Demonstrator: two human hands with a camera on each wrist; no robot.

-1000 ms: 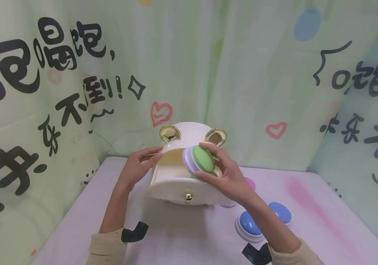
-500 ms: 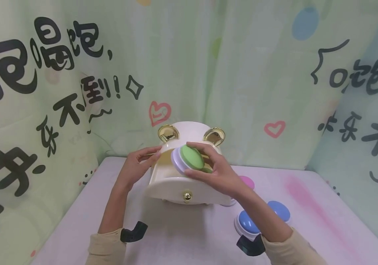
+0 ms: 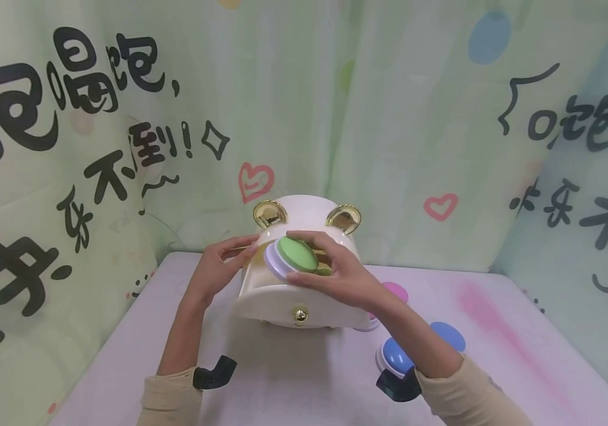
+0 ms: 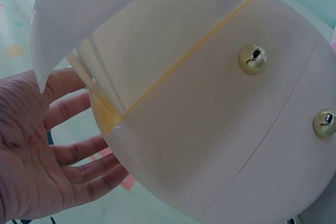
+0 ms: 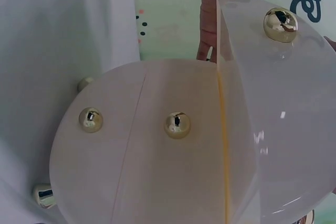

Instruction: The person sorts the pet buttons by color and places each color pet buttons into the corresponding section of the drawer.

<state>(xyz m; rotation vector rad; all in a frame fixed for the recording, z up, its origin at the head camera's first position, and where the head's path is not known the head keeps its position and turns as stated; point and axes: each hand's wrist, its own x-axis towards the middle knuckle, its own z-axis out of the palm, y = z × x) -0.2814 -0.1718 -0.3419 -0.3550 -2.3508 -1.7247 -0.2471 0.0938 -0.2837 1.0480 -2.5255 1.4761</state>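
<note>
A white rounded box [image 3: 306, 208] with gold ears stands on the table, its upper drawer [image 3: 269, 305] pulled out. In my right hand [image 3: 343, 272] is a round push button [image 3: 297, 254] with a green top and a pale lilac base. The hand grips it by the rim, tilted, over the drawer. Another green top [image 3: 324, 271] shows partly behind the fingers, inside the drawer. My left hand [image 3: 220, 267] touches the box's left side; in the left wrist view its extended fingers [image 4: 89, 174] lie along the outer wall. Neither wrist view shows the held button.
Right of the box, two blue buttons [image 3: 395, 357] sit on the pale table [image 3: 293, 384], partly behind my right forearm. A pink button [image 3: 395, 291] stands nearer the box. Lower drawers carry gold knobs [image 4: 253, 59]. Printed curtains [image 3: 389, 148] surround the table.
My right hand has carried the green button leftward over the open drawer, tipping its top slightly more upward. The left hand has stayed at the box's side.
</note>
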